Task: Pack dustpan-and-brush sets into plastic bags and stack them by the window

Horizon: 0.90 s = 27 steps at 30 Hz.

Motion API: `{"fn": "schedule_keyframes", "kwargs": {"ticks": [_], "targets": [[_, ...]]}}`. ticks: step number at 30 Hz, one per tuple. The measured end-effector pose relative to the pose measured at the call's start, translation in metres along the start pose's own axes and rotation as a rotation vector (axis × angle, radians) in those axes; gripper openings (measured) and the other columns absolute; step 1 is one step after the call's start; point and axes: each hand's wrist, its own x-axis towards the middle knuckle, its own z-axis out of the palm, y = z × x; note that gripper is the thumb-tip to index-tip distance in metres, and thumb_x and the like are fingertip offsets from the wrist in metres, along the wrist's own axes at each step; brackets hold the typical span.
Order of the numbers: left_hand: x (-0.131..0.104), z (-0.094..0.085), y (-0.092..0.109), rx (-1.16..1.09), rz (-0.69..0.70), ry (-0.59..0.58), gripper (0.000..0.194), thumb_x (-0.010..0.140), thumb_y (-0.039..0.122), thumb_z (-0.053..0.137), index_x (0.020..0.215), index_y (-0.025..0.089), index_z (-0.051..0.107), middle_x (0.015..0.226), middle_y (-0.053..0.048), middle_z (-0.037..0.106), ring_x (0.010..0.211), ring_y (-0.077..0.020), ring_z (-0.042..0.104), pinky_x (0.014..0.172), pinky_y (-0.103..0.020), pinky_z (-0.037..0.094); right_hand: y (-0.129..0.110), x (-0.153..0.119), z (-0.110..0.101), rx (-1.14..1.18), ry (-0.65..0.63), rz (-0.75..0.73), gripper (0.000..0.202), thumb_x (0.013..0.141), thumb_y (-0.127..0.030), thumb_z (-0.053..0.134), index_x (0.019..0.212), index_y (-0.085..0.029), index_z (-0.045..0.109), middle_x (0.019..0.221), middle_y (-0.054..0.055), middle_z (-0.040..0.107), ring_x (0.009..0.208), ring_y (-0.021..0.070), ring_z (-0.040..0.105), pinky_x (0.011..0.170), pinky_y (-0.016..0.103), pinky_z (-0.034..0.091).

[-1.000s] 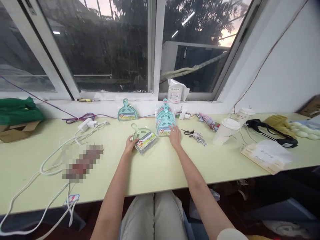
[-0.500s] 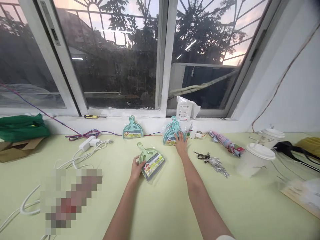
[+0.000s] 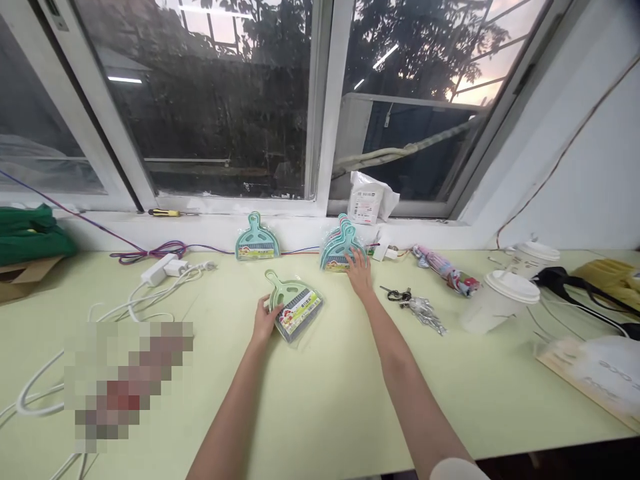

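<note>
My left hand (image 3: 263, 321) grips the left edge of a light green mini dustpan-and-brush set (image 3: 296, 311) in clear wrapping, thumb over its front. The set is tilted, with its handle toward the window and a printed label across the grey bristles. My right hand (image 3: 358, 268), fingers spread, rests against the right front of a stack of wrapped teal dustpan sets (image 3: 343, 251). These stand leaning by the wall below the window, one behind another. Left of them, a single teal dustpan set (image 3: 257, 240) leans against the same wall, apart from both hands.
Keys (image 3: 423, 312), a folded umbrella (image 3: 445, 270) and a lidded white cup (image 3: 500, 303) lie to the right. White cables and an adapter (image 3: 160, 269) are on the left, near a blurred patch. A white packet (image 3: 367, 199) sits on the sill beside a screwdriver (image 3: 164, 213).
The view has tipped downward, so most things sit higher in the picture and the table's front edge shows. Both hands keep about the same places on the dustpan sets.
</note>
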Motion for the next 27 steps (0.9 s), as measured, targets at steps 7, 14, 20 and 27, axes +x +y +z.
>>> {"fn": "schedule_keyframes", "kwargs": {"ticks": [7,14,20,27], "targets": [[-0.001,0.0,0.002,-0.005,-0.008,0.0,0.067,0.056,0.039,0.082,0.111,0.021,0.047,0.08,-0.002,0.066,0.065,-0.0185,0.066,0.065,-0.032,0.05,0.006,-0.009,-0.013,0.002,-0.062,-0.001,0.055,0.094,-0.021,0.04,0.148,-0.02,0.032,0.159,0.009,0.022,0.147,0.0233,0.01,0.116,0.054,0.002],[-0.004,-0.001,0.005,0.0,-0.035,-0.007,0.063,0.058,0.037,0.082,0.109,0.022,0.047,0.078,-0.002,0.065,0.064,-0.0185,0.066,0.062,-0.03,0.05,-0.004,-0.003,-0.027,0.087,-0.081,0.033,0.056,0.091,-0.016,0.04,0.146,-0.021,0.035,0.157,0.01,0.027,0.145,0.0242,0.018,0.115,0.054,0.012],[-0.006,0.0,0.009,-0.057,-0.059,-0.011,0.057,0.062,0.038,0.08,0.108,0.023,0.05,0.076,-0.001,0.065,0.06,-0.0169,0.064,0.055,-0.027,0.047,-0.079,-0.036,-0.089,0.472,0.111,0.046,0.041,0.096,-0.018,0.033,0.131,-0.017,0.054,0.139,0.013,0.05,0.133,0.0204,0.04,0.111,0.04,0.029],[-0.012,0.006,0.01,-0.101,-0.025,0.004,0.054,0.065,0.032,0.078,0.112,0.025,0.052,0.082,0.0,0.065,0.059,-0.0127,0.061,0.054,-0.023,0.045,-0.164,-0.109,-0.138,0.766,-0.36,-0.162,0.03,0.095,-0.036,0.048,0.085,-0.02,0.071,0.085,0.006,0.072,0.08,0.0155,0.065,0.076,0.025,0.047]]}}
